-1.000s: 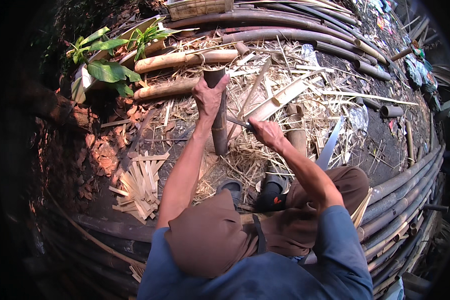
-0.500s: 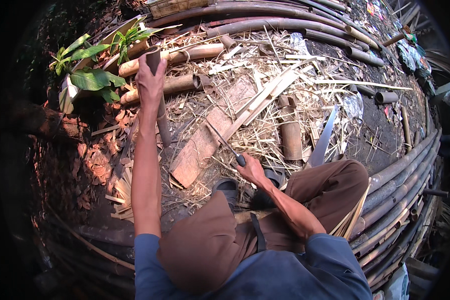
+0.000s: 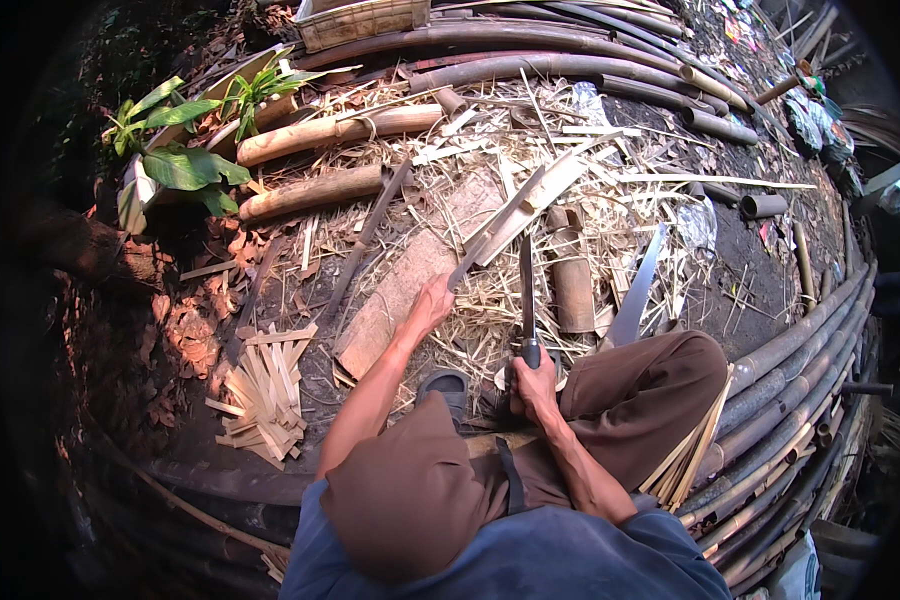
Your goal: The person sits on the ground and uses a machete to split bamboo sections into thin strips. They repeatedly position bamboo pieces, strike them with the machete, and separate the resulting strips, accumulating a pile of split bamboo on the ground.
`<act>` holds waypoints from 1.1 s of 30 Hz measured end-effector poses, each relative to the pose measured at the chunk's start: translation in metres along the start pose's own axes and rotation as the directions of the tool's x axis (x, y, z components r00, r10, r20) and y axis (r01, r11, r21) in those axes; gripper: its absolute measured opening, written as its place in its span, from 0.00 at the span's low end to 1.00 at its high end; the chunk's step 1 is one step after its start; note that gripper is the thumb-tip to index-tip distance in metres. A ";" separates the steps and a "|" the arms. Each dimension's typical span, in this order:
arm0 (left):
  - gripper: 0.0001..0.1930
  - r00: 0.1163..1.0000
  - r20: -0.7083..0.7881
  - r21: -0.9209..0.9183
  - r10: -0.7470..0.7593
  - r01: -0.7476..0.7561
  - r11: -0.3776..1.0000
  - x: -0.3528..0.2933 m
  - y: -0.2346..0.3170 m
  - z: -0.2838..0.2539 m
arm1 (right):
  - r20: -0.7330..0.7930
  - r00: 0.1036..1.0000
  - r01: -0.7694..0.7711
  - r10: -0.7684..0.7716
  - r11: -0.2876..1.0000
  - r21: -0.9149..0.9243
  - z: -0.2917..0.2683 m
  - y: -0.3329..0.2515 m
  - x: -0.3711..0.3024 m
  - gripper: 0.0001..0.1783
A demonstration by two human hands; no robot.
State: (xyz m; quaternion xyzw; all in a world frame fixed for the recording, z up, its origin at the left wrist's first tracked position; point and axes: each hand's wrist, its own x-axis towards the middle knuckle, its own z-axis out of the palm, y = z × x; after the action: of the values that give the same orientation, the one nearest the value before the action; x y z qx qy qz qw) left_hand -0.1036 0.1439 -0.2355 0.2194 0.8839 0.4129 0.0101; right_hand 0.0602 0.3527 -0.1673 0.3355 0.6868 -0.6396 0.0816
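Observation:
My left hand [image 3: 431, 306] is closed around the near end of a dark split bamboo piece [image 3: 497, 226], which slants away to the far right above pale split strips. Under it lies a thick wooden plank [image 3: 410, 262], worn and reddish brown. My right hand [image 3: 534, 383] grips the black handle of a long knife [image 3: 527, 290]. The blade points away from me, almost upright in the picture, just right of the bamboo piece and apart from it. Behind the knife stands a short brown bamboo section [image 3: 573, 280]. Shavings surround the plank.
A handsaw [image 3: 638, 290] is beside my right knee. Cut slats [image 3: 268, 395] are heaped at the left. Bamboo lengths [image 3: 315, 190] lie near green leaves [image 3: 185, 165]. Long poles [image 3: 770, 390] line the right side, others the back, by a pale crate [image 3: 365, 22].
My left hand has come back from the far left to the plank, bringing a dark bamboo piece. My right hand has moved slightly right, and its knife has swung from leaning left to near upright.

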 end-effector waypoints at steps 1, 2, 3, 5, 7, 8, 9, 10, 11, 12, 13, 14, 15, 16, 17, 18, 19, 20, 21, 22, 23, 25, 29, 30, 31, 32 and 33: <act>0.12 0.977 0.081 -0.095 -0.199 0.206 0.974 0.000 0.010 -0.009 | 0.001 1.000 0.015 -0.015 1.000 0.026 0.003 0.002 0.003 0.08; 0.12 0.952 0.118 -0.340 -0.283 0.307 0.889 0.000 0.020 -0.017 | 0.004 1.000 0.029 -0.029 0.998 0.052 0.006 0.004 0.005 0.07; 0.12 0.916 0.170 -0.551 -0.363 0.393 0.736 -0.008 0.025 -0.028 | 0.037 0.999 -0.029 0.026 0.996 0.090 0.012 -0.003 0.000 0.08; 0.16 0.883 0.207 -0.819 -0.421 0.392 0.419 -0.024 0.048 -0.039 | 0.044 0.998 -0.053 0.048 0.992 0.115 0.016 0.000 -0.001 0.10; 0.17 0.905 0.084 -0.880 -0.417 0.264 0.394 -0.048 0.065 -0.052 | 0.057 0.997 -0.059 0.054 0.994 0.096 0.022 -0.002 -0.005 0.12; 0.18 0.910 0.023 -0.904 -0.414 0.196 0.379 -0.059 0.072 -0.058 | 0.058 0.997 -0.060 0.056 0.995 0.074 0.022 0.000 -0.008 0.12; 0.23 0.931 0.010 -0.890 -0.366 0.175 0.422 -0.067 0.078 -0.068 | 0.067 0.997 -0.049 0.046 0.998 0.049 0.023 0.001 -0.008 0.12; 0.24 0.930 -0.055 -0.857 -0.364 0.143 0.496 -0.057 0.079 -0.071 | 0.041 0.996 0.082 -0.080 0.995 -0.050 0.017 0.010 -0.003 0.10; 0.25 0.927 -0.118 -0.818 -0.356 0.112 0.564 -0.033 0.077 -0.073 | 0.033 0.996 0.084 -0.082 0.995 -0.051 0.012 0.017 0.008 0.10; 0.26 0.918 -0.187 -0.793 -0.350 0.069 0.605 -0.007 0.072 -0.073 | 0.030 0.998 0.065 -0.063 0.996 -0.055 0.008 0.013 0.004 0.10; 0.26 0.886 -0.283 -0.718 -0.367 0.058 0.694 0.003 0.066 -0.097 | 0.113 0.994 0.007 -0.007 1.000 -0.001 0.022 0.000 -0.011 0.10; 0.25 0.875 -0.299 -0.750 -0.381 0.031 0.660 0.021 0.063 -0.113 | 0.128 0.992 0.028 -0.021 0.998 -0.053 0.026 0.003 -0.014 0.11; 0.24 0.863 -0.316 -0.779 -0.395 0.002 0.627 0.039 0.060 -0.129 | 0.137 0.990 0.056 -0.042 0.994 -0.099 0.030 0.005 -0.012 0.11; 0.21 0.878 -0.225 -0.859 -0.423 0.026 0.511 0.048 0.063 -0.141 | 0.127 0.990 0.080 -0.063 0.987 -0.137 0.030 0.004 -0.011 0.11; 0.15 0.833 -0.357 -0.804 -0.423 -0.043 0.594 0.053 0.060 -0.139 | 0.128 0.990 0.080 -0.063 0.988 -0.133 0.030 0.005 -0.014 0.11; 0.12 0.796 -0.417 -0.786 -0.439 -0.073 0.614 0.050 0.064 -0.139 | 0.136 0.979 0.179 -0.149 0.954 -0.242 0.030 0.003 -0.018 0.12; 0.12 0.776 -0.484 -0.743 -0.404 -0.120 0.659 0.049 0.059 -0.141 | 0.132 0.983 0.157 -0.127 0.956 -0.248 0.025 -0.001 -0.021 0.12; 0.12 0.751 -0.549 -0.693 -0.366 -0.165 0.702 0.049 0.057 -0.143 | 0.131 0.986 0.136 -0.105 0.957 -0.254 0.021 -0.006 -0.024 0.13; 0.13 0.732 -0.573 -0.706 -0.367 -0.214 0.675 0.045 0.060 -0.143 | 0.141 0.986 0.125 -0.093 0.962 -0.241 0.020 -0.003 -0.019 0.13; 0.13 0.751 -0.547 -0.690 -0.370 -0.154 0.707 0.040 0.056 -0.144 | 0.153 0.985 0.115 -0.081 0.967 -0.228 0.018 0.000 -0.015 0.13; 0.13 0.767 -0.520 -0.668 -0.375 -0.093 0.738 0.034 0.050 -0.149 | 0.168 0.978 0.165 -0.122 0.948 -0.272 0.016 0.004 -0.014 0.13; 0.16 0.763 -0.539 -0.633 -0.356 -0.089 0.769 0.025 0.059 -0.163 | 0.225 0.970 0.143 -0.093 0.965 -0.218 0.017 -0.008 -0.023 0.12; 0.15 0.768 -0.577 -0.517 -0.278 -0.080 0.852 0.020 0.070 -0.198 | 0.346 0.930 0.203 -0.124 0.958 -0.202 0.016 -0.055 -0.045 0.14; 0.14 0.778 -0.568 -0.464 -0.268 -0.034 0.885 0.017 0.072 -0.204 | 0.362 0.917 0.260 -0.168 0.940 -0.220 0.017 -0.066 -0.051 0.15; 0.13 0.794 -0.552 -0.413 -0.256 0.006 0.911 0.020 0.079 -0.207 | 0.367 0.905 0.314 -0.214 0.919 -0.238 0.018 -0.076 -0.053 0.16; 0.12 0.816 -0.513 -0.492 -0.266 -0.025 0.870 0.020 0.088 -0.203 | 0.373 0.891 0.366 -0.258 0.895 -0.255 0.019 -0.087 -0.055 0.18; 0.10 0.834 -0.480 -0.512 -0.273 -0.013 0.859 0.020 0.094 -0.202 | 0.384 0.841 0.489 -0.381 0.840 -0.237 0.018 -0.100 -0.060 0.20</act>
State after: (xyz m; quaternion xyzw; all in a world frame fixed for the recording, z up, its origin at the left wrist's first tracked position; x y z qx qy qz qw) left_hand -0.1264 0.0585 -0.0298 0.0220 0.7283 0.6677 -0.1524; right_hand 0.0435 0.3188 -0.0562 0.0412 0.8186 -0.5646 0.0973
